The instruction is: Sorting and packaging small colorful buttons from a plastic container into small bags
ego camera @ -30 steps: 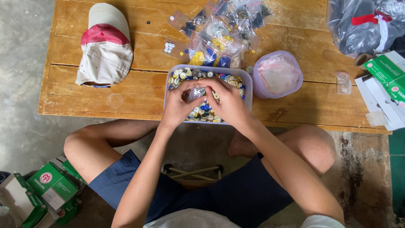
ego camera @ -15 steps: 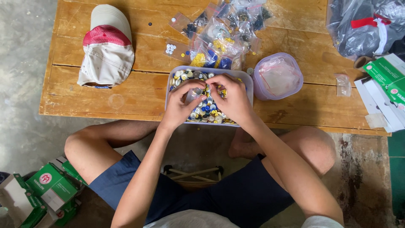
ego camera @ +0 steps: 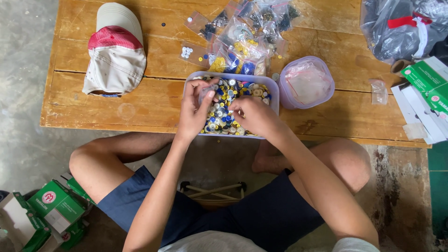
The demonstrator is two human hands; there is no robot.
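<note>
Clear plastic tub (ego camera: 275, 95) sits at the near edge of the wooden desk (ego camera: 140, 102), filled with mixed buttons (ego camera: 224, 116): yellow, blue, white, grey. Both hands are over it. Left hand (ego camera: 193, 112) is raised at the tub's left side, its grip pinched shut on a small clear bag (ego camera: 206, 93) held above the buttons. Right hand (ego camera: 254, 116) lies lower, fingers curled down into the pile just right of the bag; whether it has pinched a button I cannot tell. The bag lies up and left of the right hand, very near.

Beyond the tub: a heap of small bags (ego camera: 242, 37) already holding sorted buttons. To the right, a round lilac tub (ego camera: 326, 77) holds empty clear bags. A cap (ego camera: 114, 51) lies at the far left.
</note>
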